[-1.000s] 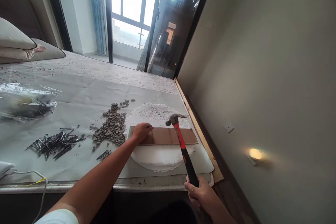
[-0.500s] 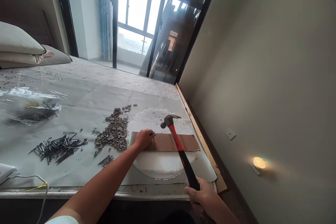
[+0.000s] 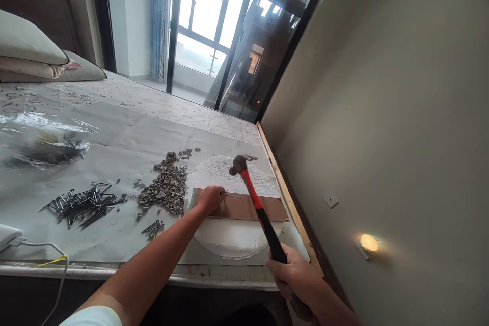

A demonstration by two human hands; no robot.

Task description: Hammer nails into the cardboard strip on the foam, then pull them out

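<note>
The right hand (image 3: 292,275) is closed around the black end of the hammer (image 3: 260,209), judged head-heavy and rigid. 1 thin nail (image 3: 225,193) is pinched by the left hand (image 3: 210,198) on the board (image 3: 252,207), laid over crumbly-looking foam (image 3: 229,237). Beyond, loose nails (image 3: 82,204) and gravel (image 3: 166,188) are noted; dark, unidentifiable contents are held in a clear bag (image 3: 46,145).

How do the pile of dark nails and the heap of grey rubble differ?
The nails are long, thin, dark and loosely criss-crossed; the rubble is chunky, grey and packed tighter. The nails lie farther from the left hand; the rubble lies just beside it. Both rest on the grey sheet.
</note>
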